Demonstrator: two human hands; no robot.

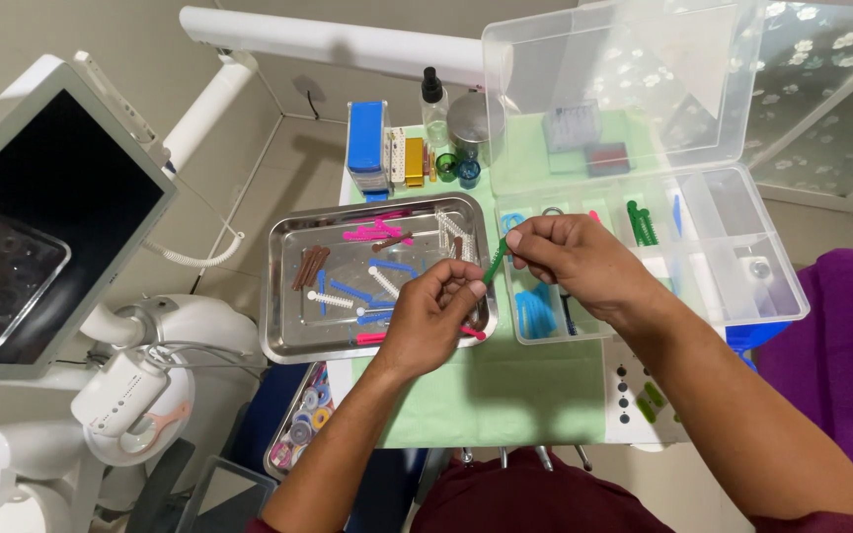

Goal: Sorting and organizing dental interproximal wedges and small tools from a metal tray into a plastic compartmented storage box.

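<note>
Between both hands' fingers [474, 287]: a green stick [496, 261].

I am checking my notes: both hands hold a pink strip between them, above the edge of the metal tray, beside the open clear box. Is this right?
Not quite. In the head view, the strip is green, not pink. The left hand and right hand hold it above the metal tray edge, beside the open clear box.

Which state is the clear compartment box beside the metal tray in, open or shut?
Open. The clear compartment box has its lid standing upright behind it, leaving the compartments uncovered.
</note>
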